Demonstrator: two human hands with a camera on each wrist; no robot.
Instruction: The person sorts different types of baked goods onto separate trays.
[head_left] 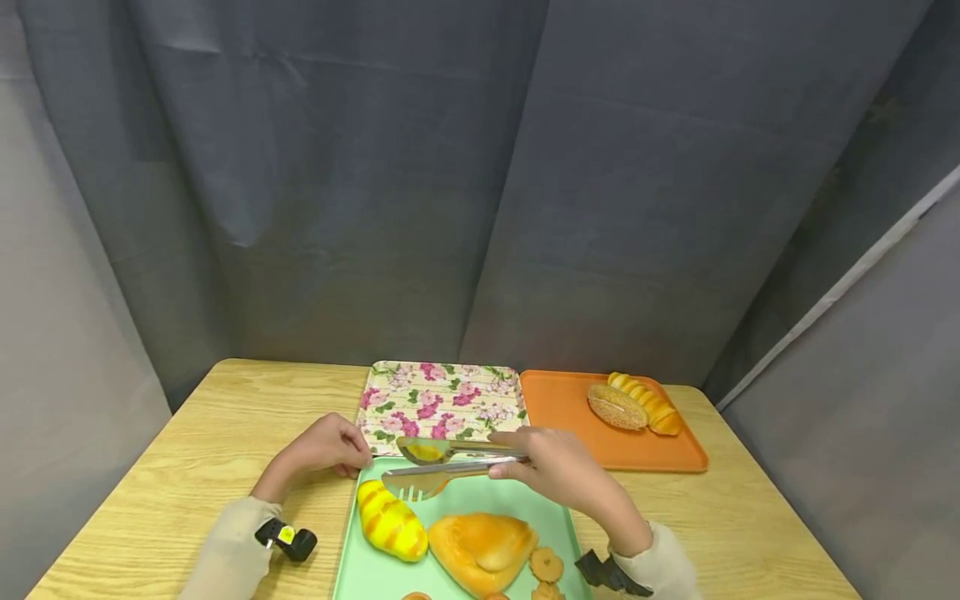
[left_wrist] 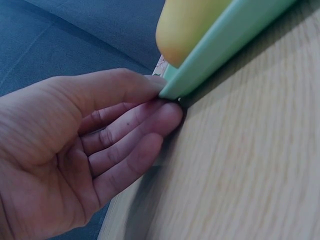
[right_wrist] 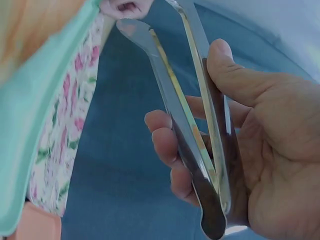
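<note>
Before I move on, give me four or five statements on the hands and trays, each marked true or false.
1. The right hand holds the tongs. True.
2. The two arms of the tongs are pressed together along their whole length. False: they stand spread apart at the tips.
3. The left hand pinches the edge of the green tray. True.
4. In the head view, the orange tray lies right of the floral tray. True.
5. The orange tray holds nothing. False: an oval bread and a ridged loaf lie on it.
</note>
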